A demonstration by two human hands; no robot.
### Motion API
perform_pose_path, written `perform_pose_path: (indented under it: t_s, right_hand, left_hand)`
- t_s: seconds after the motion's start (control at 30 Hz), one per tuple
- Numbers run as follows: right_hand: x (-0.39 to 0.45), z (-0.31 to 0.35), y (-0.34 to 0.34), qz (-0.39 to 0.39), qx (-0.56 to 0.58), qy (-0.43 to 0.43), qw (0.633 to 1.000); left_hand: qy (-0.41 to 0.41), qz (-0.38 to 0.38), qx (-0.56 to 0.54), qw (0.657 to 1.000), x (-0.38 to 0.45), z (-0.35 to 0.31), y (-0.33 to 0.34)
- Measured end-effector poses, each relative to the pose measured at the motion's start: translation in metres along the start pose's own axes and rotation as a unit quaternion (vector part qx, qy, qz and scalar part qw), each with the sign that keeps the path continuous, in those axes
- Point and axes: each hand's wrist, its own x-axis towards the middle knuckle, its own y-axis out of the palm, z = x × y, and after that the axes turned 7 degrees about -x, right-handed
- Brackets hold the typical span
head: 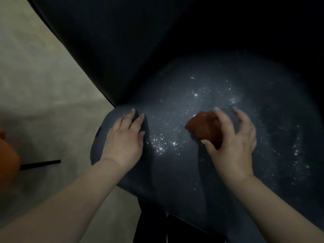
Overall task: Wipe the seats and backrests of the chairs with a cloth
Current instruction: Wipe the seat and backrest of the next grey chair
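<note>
Left hand [125, 137] flat, fingers straight, pressing on dark chair seat [175, 172] near its left edge. Right hand [233, 142] gripping bunched brown cloth [204, 127] on seat, beside white specks [168, 142].

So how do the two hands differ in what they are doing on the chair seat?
The left hand lies flat and holds nothing; the right hand grips a brown cloth. The left hand is near the seat's edge, the right hand beside the white specks. Both touch the dark chair seat.
</note>
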Motion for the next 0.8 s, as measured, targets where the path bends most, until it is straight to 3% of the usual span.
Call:
perform_pose_path:
  t_s: [0.07,0.3,0.5,0.57,0.7,0.8]
  right_hand:
    - [0.004,-0.001,0.005,0.031,-0.020,-0.093,0.995]
    - [0.019,0.003,0.028,0.027,0.052,-0.111,0.992]
    - [0.010,-0.018,0.028,0.032,-0.016,-0.268,0.963]
    - [0.027,-0.015,0.030,0.020,0.000,-0.253,0.967]
    - [0.058,0.029,0.050,-0.020,0.063,-0.123,0.990]
    - [0.031,0.027,0.056,-0.015,0.053,-0.187,0.981]
  left_hand:
    - [-0.001,-0.015,-0.012,1.000,-0.001,0.004,0.005]
    - [0.017,-0.051,-0.027,0.998,-0.002,0.010,0.015]
    - [0.025,-0.053,-0.012,0.998,-0.005,0.016,0.019]
    - [0.024,-0.053,-0.015,0.998,-0.005,0.015,0.019]
    - [0.013,-0.045,-0.011,0.999,-0.006,0.013,0.022]
    - [0.011,-0.045,-0.013,0.999,-0.007,0.014,0.023]
